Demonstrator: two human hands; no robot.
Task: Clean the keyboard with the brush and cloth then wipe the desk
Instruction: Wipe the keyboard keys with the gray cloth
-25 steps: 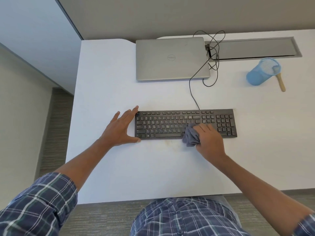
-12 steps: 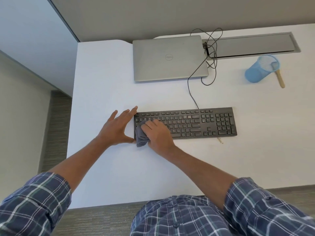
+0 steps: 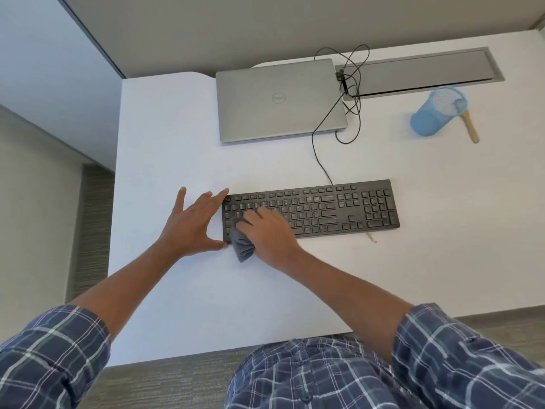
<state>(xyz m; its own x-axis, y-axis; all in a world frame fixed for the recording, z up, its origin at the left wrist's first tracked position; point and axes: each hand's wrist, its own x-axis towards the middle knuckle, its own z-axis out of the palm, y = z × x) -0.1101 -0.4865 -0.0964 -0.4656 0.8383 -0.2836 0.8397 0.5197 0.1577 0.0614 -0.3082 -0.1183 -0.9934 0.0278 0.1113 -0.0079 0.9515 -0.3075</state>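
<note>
The white desk [image 3: 177, 290] fills the view, and everything on it is placed here from the black keyboard [image 3: 339, 208], which lies with its long axis running left to right across the person's front. Behind the keyboard's left half sits a closed silver laptop [image 3: 280, 98]. Behind its right half a grey cable hatch [image 3: 427, 72] is let into the desk, and the keyboard's black cable [image 3: 320, 154] loops back to it. Behind the keyboard's right end and well apart from it is a blue mesh cup [image 3: 433, 113], with the wooden-handled brush [image 3: 471, 128] jutting past its rim, out of either hand's reach for now. The left hand [image 3: 191, 219] lies flat at the keyboard's left short end, fingers straight and spread, forefinger and thumb touching that end's far and near corners as a brace. The right hand [image 3: 268, 231] rests on the keyboard's left portion, its fingers curled down over the bunched grey cloth [image 3: 243, 246], which is pressed to the keys and spills off the keyboard's near edge. From those fingers nearly all the uncovered keys lie to the right, so the next stroke likely runs rightward along the long axis, done by the right hand. A small tan speck [image 3: 371, 238] lies on the desk just in front of the keyboard's right part, and the desk wipe is judged not yet begun.
</note>
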